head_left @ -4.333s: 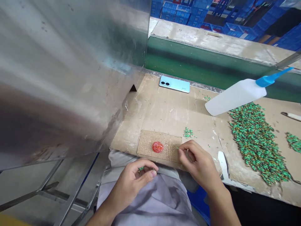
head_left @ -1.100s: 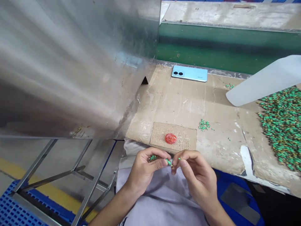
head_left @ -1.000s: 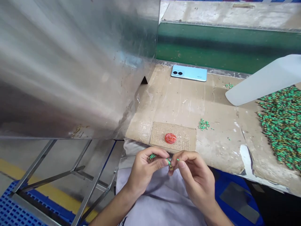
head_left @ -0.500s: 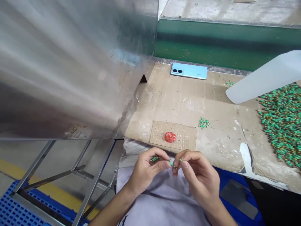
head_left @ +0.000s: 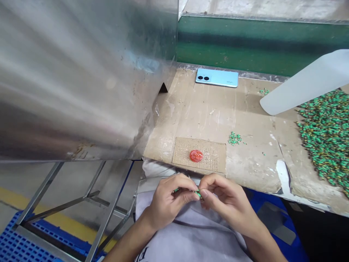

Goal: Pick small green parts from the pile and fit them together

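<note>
My left hand [head_left: 170, 205] and my right hand [head_left: 225, 203] meet in front of my lap, just below the near table edge. Their fingertips pinch a small green piece [head_left: 198, 193], partly hidden by my fingers. More green bits [head_left: 176, 190] show inside my left hand. A red round piece [head_left: 196, 155] lies on a perforated tan board [head_left: 214, 160], a little beyond my hands. A small heap of green pieces [head_left: 234, 138] sits to the right of that board.
Cardboard [head_left: 191, 116] covers the table. A wide spread of green pieces [head_left: 325, 142] lies at the right, under a white plastic bottle [head_left: 308, 82]. A pale blue phone [head_left: 216, 78] lies at the back. A steel panel [head_left: 68, 80] fills the left.
My right hand has left the board and come together with my left at the green piece. The view has tilted, so the table sits lower and further left than before.
</note>
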Available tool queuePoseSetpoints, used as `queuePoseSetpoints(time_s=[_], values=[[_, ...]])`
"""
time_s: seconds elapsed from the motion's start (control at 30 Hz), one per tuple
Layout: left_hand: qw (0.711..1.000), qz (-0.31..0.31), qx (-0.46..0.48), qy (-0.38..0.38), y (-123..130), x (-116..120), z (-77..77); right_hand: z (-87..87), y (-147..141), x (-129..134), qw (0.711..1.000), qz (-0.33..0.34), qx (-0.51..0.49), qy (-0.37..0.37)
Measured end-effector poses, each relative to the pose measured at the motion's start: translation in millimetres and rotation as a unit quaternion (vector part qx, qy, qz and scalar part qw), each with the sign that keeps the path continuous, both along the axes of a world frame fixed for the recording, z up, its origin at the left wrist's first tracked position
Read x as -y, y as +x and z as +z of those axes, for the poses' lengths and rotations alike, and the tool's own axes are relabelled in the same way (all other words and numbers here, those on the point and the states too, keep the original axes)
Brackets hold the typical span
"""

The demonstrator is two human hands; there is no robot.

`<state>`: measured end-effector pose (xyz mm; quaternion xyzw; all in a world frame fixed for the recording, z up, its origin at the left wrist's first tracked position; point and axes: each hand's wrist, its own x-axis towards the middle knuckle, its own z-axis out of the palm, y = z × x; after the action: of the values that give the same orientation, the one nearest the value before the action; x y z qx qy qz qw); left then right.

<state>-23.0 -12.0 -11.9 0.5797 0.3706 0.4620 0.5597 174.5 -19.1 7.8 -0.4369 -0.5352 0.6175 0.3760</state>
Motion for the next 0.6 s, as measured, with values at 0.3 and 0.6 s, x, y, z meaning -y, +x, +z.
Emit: queuePoseSetpoints(time_s=[0.3, 0.6], values=[[1.0, -0.002, -0.01, -0.009, -0.2, -2.2, 0.9, 4.0, 2.0, -2.6, 1.0, 0.019, 0.006, -0.015], [1.0, -0.011, 0.001, -0.028, -1.7, -2.2, -1.9, 6.5, 7.4, -4.9, 0.997, 0.057, 0.041, -0.011]])
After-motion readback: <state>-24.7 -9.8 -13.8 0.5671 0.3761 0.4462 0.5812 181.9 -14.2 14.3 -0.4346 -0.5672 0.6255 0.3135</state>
